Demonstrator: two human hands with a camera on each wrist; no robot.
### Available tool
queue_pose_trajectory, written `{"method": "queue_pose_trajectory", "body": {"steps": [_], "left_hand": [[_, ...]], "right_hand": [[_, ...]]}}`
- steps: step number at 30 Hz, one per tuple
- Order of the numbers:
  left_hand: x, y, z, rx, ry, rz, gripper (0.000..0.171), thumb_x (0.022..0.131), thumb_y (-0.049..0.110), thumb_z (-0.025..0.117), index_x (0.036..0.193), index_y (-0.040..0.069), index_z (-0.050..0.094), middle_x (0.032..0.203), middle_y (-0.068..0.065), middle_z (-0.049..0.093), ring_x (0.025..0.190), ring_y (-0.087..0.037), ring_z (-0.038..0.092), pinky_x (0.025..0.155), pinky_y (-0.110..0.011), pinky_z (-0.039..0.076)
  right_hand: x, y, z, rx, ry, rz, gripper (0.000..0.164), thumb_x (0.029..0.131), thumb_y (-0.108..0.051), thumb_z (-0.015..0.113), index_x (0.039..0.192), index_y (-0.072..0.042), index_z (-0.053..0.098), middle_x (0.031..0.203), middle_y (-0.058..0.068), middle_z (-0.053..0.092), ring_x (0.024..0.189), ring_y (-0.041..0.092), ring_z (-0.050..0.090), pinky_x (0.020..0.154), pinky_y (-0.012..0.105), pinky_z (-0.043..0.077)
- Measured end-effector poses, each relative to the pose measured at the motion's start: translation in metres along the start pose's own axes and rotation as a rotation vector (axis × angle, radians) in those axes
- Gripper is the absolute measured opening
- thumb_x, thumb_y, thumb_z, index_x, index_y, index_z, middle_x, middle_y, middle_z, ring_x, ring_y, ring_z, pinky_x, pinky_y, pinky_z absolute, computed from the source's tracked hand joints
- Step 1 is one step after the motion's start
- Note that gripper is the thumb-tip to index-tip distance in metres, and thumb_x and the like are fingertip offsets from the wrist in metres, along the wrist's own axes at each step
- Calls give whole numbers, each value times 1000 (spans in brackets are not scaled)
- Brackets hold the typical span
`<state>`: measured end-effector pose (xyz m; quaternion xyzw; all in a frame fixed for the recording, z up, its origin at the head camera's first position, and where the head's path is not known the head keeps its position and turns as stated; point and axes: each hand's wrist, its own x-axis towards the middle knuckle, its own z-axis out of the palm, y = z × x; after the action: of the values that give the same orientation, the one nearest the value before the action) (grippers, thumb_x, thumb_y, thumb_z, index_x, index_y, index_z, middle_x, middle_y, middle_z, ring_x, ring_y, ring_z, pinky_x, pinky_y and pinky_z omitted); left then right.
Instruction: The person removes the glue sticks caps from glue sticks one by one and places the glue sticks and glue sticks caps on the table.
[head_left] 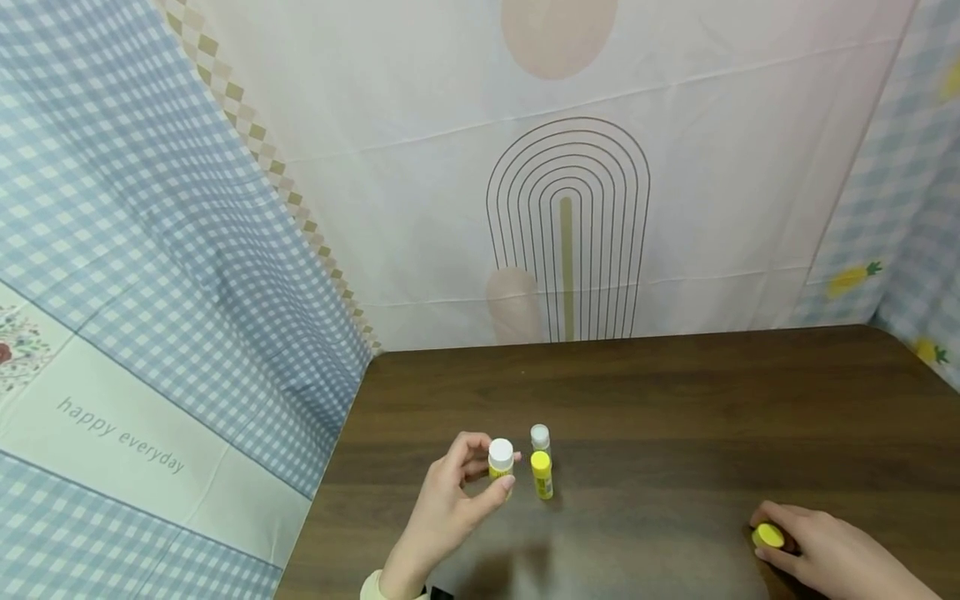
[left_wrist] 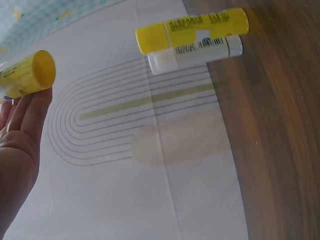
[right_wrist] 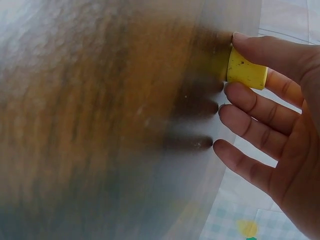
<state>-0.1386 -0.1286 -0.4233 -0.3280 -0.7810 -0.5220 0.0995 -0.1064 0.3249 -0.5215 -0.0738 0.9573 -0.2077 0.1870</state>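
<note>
My left hand (head_left: 453, 504) pinches a white-capped tube (head_left: 500, 472) with a yellow body between thumb and fingers, raised above the brown table (head_left: 660, 408). My right hand (head_left: 828, 546), well apart near the table's right side, has its thumb and forefinger closed on a short yellow piece (head_left: 768, 536), down at the tabletop; its other 3 fingers are spread, their tips at the surface.

Just right of my left hand, 2 more tubes stand upright: the yellow tube (head_left: 542, 477) nearer me, and the pale tube (head_left: 540, 437) directly on its far side. I can't tell whether those 2 touch.

Beyond the table's far edge hangs a white cloth (head_left: 420, 208) printed with 1 arch of nested lines. To the left is a blue checked cloth (head_left: 217, 242), and near it a white band (head_left: 120, 442) reads "happy everyday".
</note>
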Motion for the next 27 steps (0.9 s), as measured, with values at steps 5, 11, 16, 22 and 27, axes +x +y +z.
{"method": "queue_pose_trajectory", "body": {"steps": [5, 11, 16, 22, 27], "left_hand": [[-2, -5, -6, 110, 17, 3, 33, 90, 15, 78, 114, 18, 56, 104, 8, 68, 98, -12, 67, 85, -35, 55], [-7, -14, -11, 60, -25, -27, 31, 91, 16, 76, 115, 15, 57, 102, 5, 70, 90, -12, 69, 80, -32, 57], [-11, -22, -11, 31, -53, -98, 30, 92, 16, 75, 114, 11, 56, 104, 1, 71, 95, -15, 69, 81, -31, 58], [-16, -33, -11, 21, -124, -210, 29, 92, 15, 76, 111, 13, 54, 106, 2, 70, 100, -14, 68, 85, -29, 57], [-20, -42, -11, 24, -166, -237, 28, 92, 13, 75, 110, 13, 53, 106, -1, 69, 101, -15, 68, 86, -28, 56]], "right_hand": [[-1, 1, 0, -12, 18, -17, 24, 89, -40, 75, 99, -22, 62, 77, -10, 50, 64, 5, 43, 59, 31, 38], [-2, -1, -1, -18, 31, -27, 24, 89, -40, 75, 99, -23, 62, 76, -10, 49, 63, 4, 43, 59, 30, 38], [-1, -3, -1, -13, 16, 1, 24, 89, -40, 75, 98, -22, 62, 77, -10, 51, 64, 7, 44, 60, 32, 39], [-1, -2, 0, 3, 1, 14, 24, 89, -40, 75, 98, -22, 62, 77, -8, 50, 63, 8, 45, 59, 32, 39], [-1, -2, 1, 14, 5, 20, 24, 89, -39, 75, 97, -21, 60, 76, -7, 49, 62, 8, 44, 59, 31, 38]]}}
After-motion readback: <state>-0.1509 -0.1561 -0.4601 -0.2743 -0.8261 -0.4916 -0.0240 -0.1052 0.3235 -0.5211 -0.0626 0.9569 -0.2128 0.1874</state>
